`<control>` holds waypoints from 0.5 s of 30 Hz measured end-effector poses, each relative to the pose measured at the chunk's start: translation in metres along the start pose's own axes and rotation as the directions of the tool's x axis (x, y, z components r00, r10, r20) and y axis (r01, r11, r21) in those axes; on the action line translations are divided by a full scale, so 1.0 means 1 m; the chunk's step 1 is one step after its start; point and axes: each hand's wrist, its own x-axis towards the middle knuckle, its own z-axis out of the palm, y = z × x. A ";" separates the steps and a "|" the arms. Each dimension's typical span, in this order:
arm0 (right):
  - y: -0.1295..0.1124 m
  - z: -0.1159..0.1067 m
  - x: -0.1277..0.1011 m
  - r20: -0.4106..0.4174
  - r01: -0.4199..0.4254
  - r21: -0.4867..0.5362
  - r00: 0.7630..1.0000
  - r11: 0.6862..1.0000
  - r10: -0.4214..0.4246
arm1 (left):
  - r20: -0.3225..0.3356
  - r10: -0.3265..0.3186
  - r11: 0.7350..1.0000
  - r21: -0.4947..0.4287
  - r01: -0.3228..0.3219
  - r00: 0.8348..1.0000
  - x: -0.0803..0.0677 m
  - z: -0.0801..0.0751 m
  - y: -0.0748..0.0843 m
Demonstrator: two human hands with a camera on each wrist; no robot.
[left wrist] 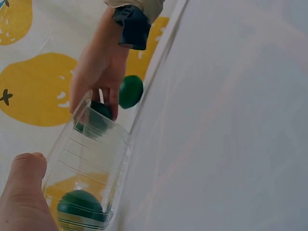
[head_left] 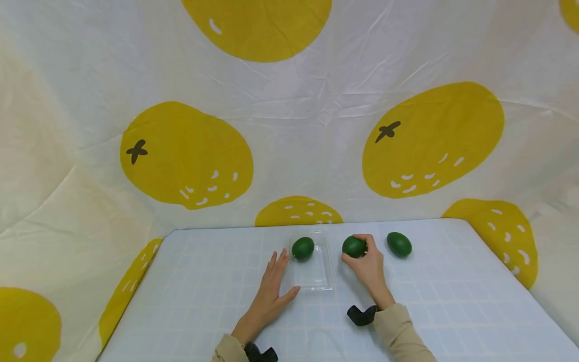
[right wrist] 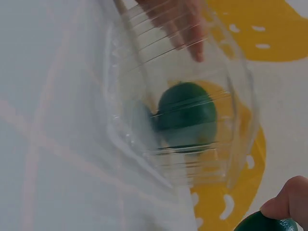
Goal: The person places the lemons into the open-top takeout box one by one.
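Note:
A clear plastic box [head_left: 320,276] sits on the table, with one smooth, dark green oval fruit [head_left: 302,249] lying in its far part. Along the box's left side rests my left hand [head_left: 269,294], fingers extended and thumb spread toward the near corner. My right hand [head_left: 371,269] pinches a second green oval fruit [head_left: 352,247] between thumb and fingers, just right of the box. Farther right, a third green oval fruit [head_left: 399,245] lies alone on the cloth. In the right wrist view, the fruit inside [right wrist: 187,115] shows through the clear wall.
A pale checked cloth covers the table [head_left: 203,281]. Behind it hangs a white curtain [head_left: 307,151] printed with large yellow fruits. Black bands [head_left: 361,315] are worn on both wrists, below beige sleeves [head_left: 400,332].

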 end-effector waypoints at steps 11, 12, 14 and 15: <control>-0.033 -0.002 0.010 0.052 0.112 0.116 0.992 0.987 -0.119 | 0.001 0.000 1.000 -0.005 0.000 1.000 -0.001 -0.001 0.001; -0.035 -0.001 0.011 0.061 0.124 0.132 0.989 0.983 -0.133 | -0.001 0.004 1.000 -0.002 -0.004 1.000 -0.001 -0.001 0.001; -0.040 0.001 0.011 0.087 0.149 0.160 0.983 0.976 -0.164 | 0.004 -0.002 1.000 0.003 0.002 1.000 -0.001 -0.001 0.001; -0.042 0.003 0.010 0.095 0.165 0.171 0.978 0.971 -0.183 | 0.005 -0.003 1.000 0.004 0.003 1.000 -0.001 -0.001 0.001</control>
